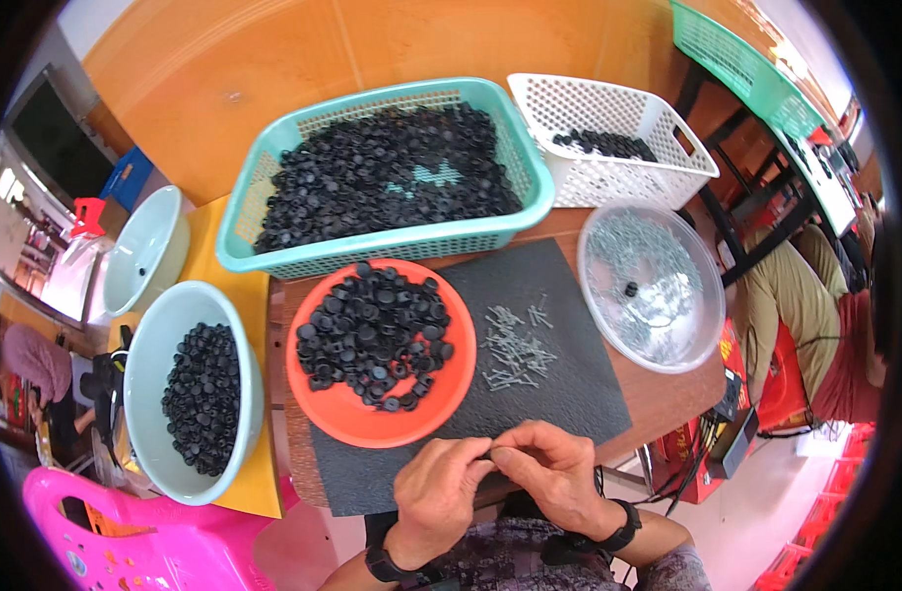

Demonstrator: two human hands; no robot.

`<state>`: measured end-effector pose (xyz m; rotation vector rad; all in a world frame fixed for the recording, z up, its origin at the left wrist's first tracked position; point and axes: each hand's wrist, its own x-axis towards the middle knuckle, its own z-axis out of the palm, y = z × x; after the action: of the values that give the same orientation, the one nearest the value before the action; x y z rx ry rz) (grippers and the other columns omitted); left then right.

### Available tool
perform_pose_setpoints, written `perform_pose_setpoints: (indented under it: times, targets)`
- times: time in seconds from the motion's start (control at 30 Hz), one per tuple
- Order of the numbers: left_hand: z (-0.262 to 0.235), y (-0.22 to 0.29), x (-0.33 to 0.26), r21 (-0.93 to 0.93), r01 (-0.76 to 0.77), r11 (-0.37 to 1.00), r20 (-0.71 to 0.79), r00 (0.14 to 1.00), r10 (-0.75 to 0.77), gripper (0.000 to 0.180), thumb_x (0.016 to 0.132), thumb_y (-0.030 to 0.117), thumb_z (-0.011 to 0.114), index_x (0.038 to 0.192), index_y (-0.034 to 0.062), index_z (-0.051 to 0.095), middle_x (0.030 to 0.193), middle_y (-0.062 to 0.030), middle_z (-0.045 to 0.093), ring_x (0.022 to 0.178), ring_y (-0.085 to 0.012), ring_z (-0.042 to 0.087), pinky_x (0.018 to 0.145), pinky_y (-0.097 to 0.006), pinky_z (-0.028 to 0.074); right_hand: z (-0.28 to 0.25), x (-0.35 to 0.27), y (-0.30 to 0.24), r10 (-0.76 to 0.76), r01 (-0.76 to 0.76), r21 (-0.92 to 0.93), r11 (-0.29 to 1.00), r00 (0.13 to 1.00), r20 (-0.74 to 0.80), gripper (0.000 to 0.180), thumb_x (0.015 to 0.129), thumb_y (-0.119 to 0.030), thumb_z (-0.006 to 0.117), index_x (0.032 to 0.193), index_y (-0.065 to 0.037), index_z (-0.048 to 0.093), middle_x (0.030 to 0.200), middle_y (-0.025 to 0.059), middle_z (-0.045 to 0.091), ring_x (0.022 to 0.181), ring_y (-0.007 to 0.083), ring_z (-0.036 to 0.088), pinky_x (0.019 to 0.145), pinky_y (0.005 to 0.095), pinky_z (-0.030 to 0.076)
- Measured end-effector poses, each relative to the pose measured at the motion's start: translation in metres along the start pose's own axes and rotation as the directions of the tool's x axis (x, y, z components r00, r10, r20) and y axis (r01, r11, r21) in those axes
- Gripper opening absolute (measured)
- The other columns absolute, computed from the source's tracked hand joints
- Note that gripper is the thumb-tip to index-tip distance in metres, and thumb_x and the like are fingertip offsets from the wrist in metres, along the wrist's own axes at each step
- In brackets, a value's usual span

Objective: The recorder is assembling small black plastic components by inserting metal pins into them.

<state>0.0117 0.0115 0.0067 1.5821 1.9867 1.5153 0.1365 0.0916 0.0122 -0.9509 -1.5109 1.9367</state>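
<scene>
My left hand (437, 490) and my right hand (551, 471) meet at the near edge of a black mat (579, 379), fingertips pinched together. Whatever they pinch is hidden or too small to make out. Just beyond, to the left, an orange-red bowl (305, 389) holds a heap of black round caps (372, 330). A loose pile of thin grey screws or pins (518, 350) lies on the mat, ahead of my right hand.
A teal basket (525, 202) full of black caps stands at the back, beside a white basket (608, 182) with some black parts. At right, a clear tub (712, 325) contains metal pieces. Pale bowls (249, 394) stand left, above a pink chair (145, 552). Another person (815, 295) sits right.
</scene>
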Motion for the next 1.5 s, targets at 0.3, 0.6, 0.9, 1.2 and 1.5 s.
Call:
perform_pose_setpoints:
  times: [0.3, 0.6, 0.9, 1.2, 1.5]
  targets:
    - [-0.01, -0.01, -0.012, -0.261, 0.212, 0.942, -0.055, 0.971, -0.234, 0.024, 0.078, 0.009, 0.072, 0.097, -0.0023, 0.064, 0.083, -0.0078, 0.064, 0.07, -0.0131, 0.061, 0.061, -0.024, 0.049, -0.001, 0.02, -0.018, -0.23, 0.268, -0.292, 0.918, 0.96, 0.158, 0.012, 0.083, -0.005, 0.066, 0.094, 0.0, 0.065, 0.078, 0.0061, 0.061, 0.07, 0.012, 0.057, 0.06, 0.0245, 0.045]
    - [-0.027, -0.022, -0.029, -0.455, 0.337, 0.824, 0.034, 0.931, -0.362, 0.021, 0.08, 0.009, 0.071, 0.098, -0.001, 0.065, 0.084, -0.0069, 0.062, 0.072, -0.013, 0.059, 0.064, -0.023, 0.047, 0.038, 0.092, -0.034, -0.534, 0.769, -0.532, 0.355, 0.634, 0.559, 0.023, 0.067, 0.004, 0.065, 0.088, -0.004, 0.066, 0.073, 0.0087, 0.055, 0.069, 0.0274, 0.053, 0.058, 0.0364, 0.044]
    - [-0.03, -0.032, -0.036, -0.567, 0.35, 0.746, 0.093, 0.927, -0.364, 0.022, 0.081, 0.003, 0.069, 0.098, -0.009, 0.062, 0.093, -0.0129, 0.062, 0.079, -0.0153, 0.063, 0.066, -0.023, 0.051, 0.064, 0.121, -0.025, -0.517, 0.8, -0.59, 0.11, 0.553, 0.653, 0.022, 0.063, -0.001, 0.063, 0.085, -0.004, 0.064, 0.072, 0.0085, 0.049, 0.07, 0.025, 0.047, 0.06, 0.0352, 0.041]
    - [-0.029, -0.033, -0.034, -0.52, 0.316, 0.793, 0.071, 0.942, -0.329, 0.021, 0.081, 0.005, 0.069, 0.097, -0.0083, 0.063, 0.091, -0.0119, 0.063, 0.078, -0.014, 0.063, 0.066, -0.022, 0.049, 0.067, 0.13, -0.023, -0.435, 0.848, -0.529, -0.022, 0.468, 0.769, 0.028, 0.062, -0.005, 0.065, 0.09, -0.007, 0.067, 0.074, 0.0046, 0.046, 0.07, 0.0208, 0.044, 0.06, 0.0309, 0.039]
    - [-0.028, -0.03, -0.032, -0.489, 0.303, 0.818, 0.032, 0.943, -0.33, 0.022, 0.079, 0.008, 0.071, 0.097, -0.0023, 0.064, 0.084, -0.0075, 0.064, 0.068, -0.0129, 0.06, 0.062, -0.023, 0.047, 0.071, 0.128, -0.019, -0.431, 0.888, -0.455, 0.064, 0.436, 0.79, 0.021, 0.066, -0.005, 0.059, 0.087, -0.003, 0.061, 0.077, 0.0096, 0.046, 0.075, 0.0248, 0.045, 0.065, 0.0347, 0.041]
